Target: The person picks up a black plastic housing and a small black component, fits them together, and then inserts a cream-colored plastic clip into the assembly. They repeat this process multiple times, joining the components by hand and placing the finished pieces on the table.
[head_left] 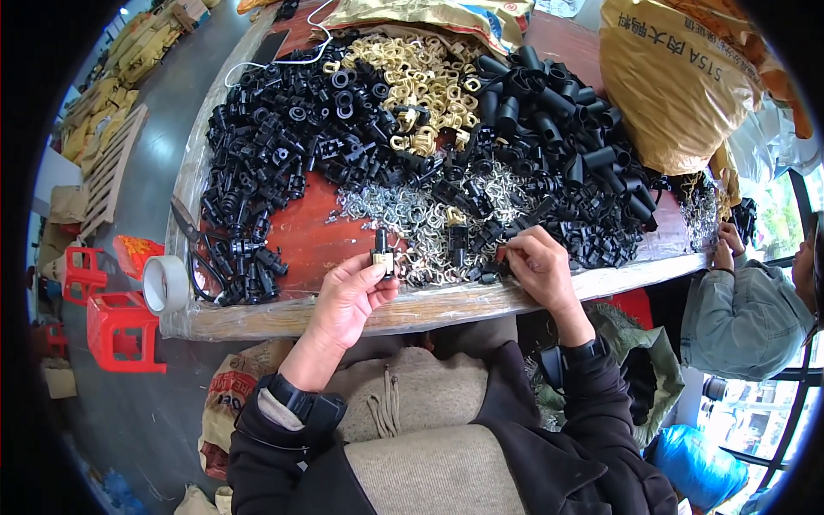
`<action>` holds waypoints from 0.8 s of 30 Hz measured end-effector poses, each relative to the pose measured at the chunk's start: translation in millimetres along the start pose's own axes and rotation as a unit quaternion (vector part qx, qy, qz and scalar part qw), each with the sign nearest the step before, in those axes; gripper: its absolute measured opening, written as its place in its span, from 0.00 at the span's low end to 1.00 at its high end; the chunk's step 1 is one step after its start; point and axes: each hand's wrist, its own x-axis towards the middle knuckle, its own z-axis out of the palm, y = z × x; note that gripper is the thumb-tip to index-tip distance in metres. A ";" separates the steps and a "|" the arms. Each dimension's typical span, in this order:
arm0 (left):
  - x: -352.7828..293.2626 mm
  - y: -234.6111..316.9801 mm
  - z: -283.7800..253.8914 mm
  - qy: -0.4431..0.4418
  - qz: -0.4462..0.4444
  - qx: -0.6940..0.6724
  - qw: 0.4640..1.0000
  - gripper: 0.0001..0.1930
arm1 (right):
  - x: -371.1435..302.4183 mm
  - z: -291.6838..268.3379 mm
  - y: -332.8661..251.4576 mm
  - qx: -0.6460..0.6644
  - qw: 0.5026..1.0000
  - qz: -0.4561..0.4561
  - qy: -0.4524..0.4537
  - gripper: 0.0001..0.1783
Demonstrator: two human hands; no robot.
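My left hand is closed at the table's front edge. Thumb and fingers pinch a small upright black plastic fitting with a cream collar. To its right, my right hand reaches down to the front of the heap with its fingertips pressed together; whatever is between them is hidden. Small black clips lie beside that hand. Between both hands spread shiny metal hooks, and one black fitting lies among them.
Piles of black fittings, cream rings and black tubes cover the red table. Pliers and a tape roll sit at the left edge. A co-worker's hands work at the right end; red stools stand left.
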 end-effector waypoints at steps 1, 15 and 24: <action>1.3 0.5 0.5 -0.002 0.003 0.004 1.000 0.11 | -0.4 -1.4 -2.0 0.000 0.999 -0.044 -0.005 0.07; -2.0 -0.9 5.4 -0.001 0.013 0.021 1.000 0.12 | 3.4 10.9 -20.1 0.050 0.997 -0.053 -0.019 0.05; -14.1 -11.4 20.5 0.007 -0.016 0.059 0.998 0.13 | -0.4 15.5 -51.0 0.447 0.864 0.105 -0.206 0.09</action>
